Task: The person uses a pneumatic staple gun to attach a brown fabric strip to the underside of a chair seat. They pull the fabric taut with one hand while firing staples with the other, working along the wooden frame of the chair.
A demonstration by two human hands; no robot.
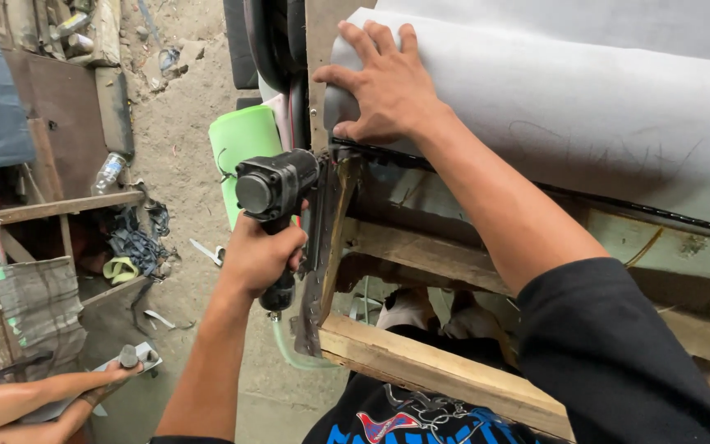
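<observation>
A dirt floor littered with scraps and offcuts lies under the scene, with wooden shelving at the far left and an upturned wooden furniture frame filling the right. The person's left hand is clenched around the grip of a black pneumatic staple gun, whose body points right, its nose pressed against the upright edge of the frame where dark lining hangs down; a pale green air hose trails down from the handle's base toward the near edge. The gun's long axis runs roughly level, left to right, so the frame edge lies just to the right of this hand. The right hand is farther and higher, fingers spread flat, pressing grey fabric over the frame's top corner, just above and to the right of the gun's nose. The right forearm crosses diagonally down to a black sleeve at the near right. The fabric stretches away to the right with a dark piping line along its lower edge. Open room lies left of the gun, toward a light green foam roll. At the near left, another person's hand grips a small tool, well apart.
</observation>
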